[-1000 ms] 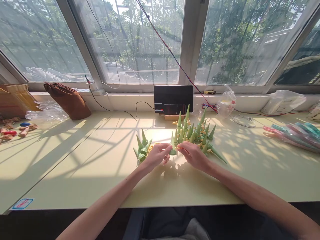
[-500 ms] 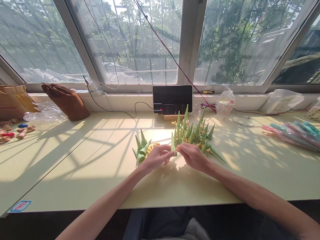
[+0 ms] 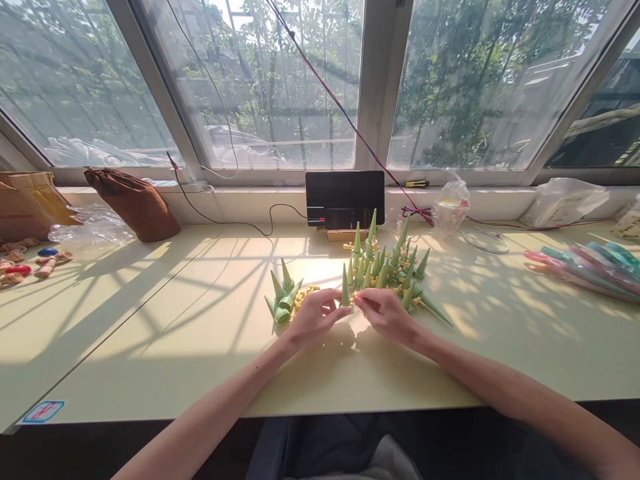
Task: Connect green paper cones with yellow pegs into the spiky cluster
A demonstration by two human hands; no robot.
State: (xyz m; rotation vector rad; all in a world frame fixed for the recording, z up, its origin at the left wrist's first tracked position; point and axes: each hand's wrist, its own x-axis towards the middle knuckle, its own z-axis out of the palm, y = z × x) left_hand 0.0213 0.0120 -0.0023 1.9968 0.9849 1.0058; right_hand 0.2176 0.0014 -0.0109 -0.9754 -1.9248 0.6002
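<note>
In the head view, we take the tall, pale-green cone (image 3: pixel 345 291) as our clock's centre, with twelve o'clock toward the window. It stands upright between our hands, over the pale yellow-green counter (image 3: pixel 150 377). Our left hand (image 3: pixel 315 319) comes in from eight o'clock, its fingers closed around the cone's lower part, thumb along the near side. Our right hand (image 3: pixel 389 315) sits at four o'clock, its fingers drawn together in a pinch just beside the cone's base; we cannot tell what, if anything, they grip.

Between one and three o'clock we see a crowded group of green cones with small yellow pieces (image 3: pixel 383 268). At nine, beyond our left hand, lie a heap of small yellow pieces (image 3: pixel 301 298) and a smaller green cone cluster (image 3: pixel 285 300). A black, flat-screened tablet (image 3: pixel 345 190) leans at twelve, a brown cloth drawstring bag (image 3: pixel 137 208) slants near ten, and a clear plastic bag of pink and teal items (image 3: pixel 585 265) lies at three.
</note>
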